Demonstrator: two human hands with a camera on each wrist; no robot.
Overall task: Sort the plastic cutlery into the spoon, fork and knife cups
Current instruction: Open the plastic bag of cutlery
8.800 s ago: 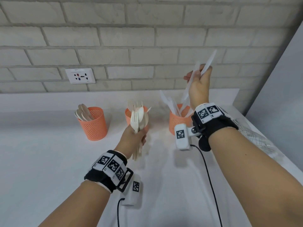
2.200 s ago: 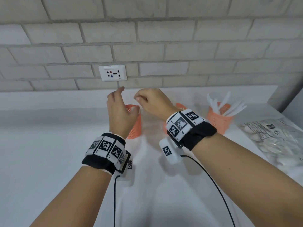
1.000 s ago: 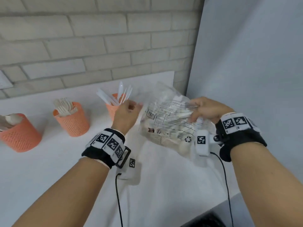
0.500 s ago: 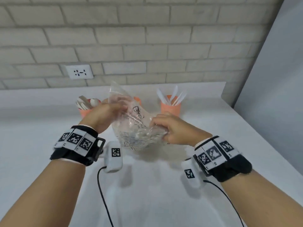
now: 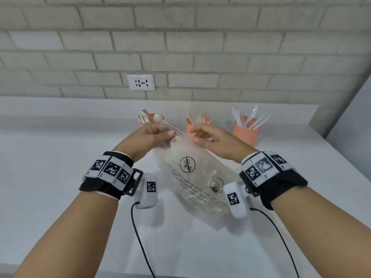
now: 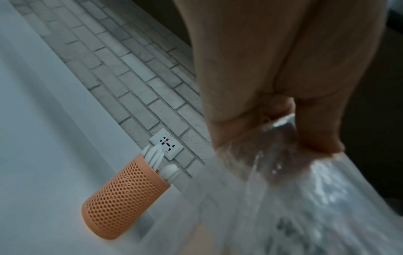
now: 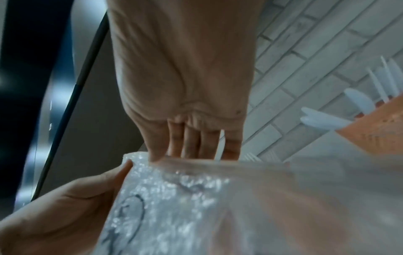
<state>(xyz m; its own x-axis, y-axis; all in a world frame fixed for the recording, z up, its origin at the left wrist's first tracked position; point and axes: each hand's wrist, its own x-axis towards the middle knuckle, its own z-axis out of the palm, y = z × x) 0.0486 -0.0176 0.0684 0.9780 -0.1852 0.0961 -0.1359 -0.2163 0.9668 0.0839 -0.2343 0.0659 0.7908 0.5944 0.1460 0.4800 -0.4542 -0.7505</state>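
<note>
Pinching the mouth of the clear plastic bag (image 5: 192, 173) with our left hand (image 5: 148, 137) and right hand (image 5: 212, 140), we are holding it above the bench (image 5: 60, 177), before the spoon cup (image 5: 149, 120). Pulling unevenly could spill cutlery.

A white wall socket (image 5: 141, 82) sits in the pale brick wall (image 5: 200, 43).

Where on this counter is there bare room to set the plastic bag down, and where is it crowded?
Free: the wide white counter left of the left hand, and the near strip between the forearms and the front edge. Crowded: the back, where the spoon cup, fork cup and knife cup stand in a row, and the middle, filled by the plastic bag held in both hands.
</note>
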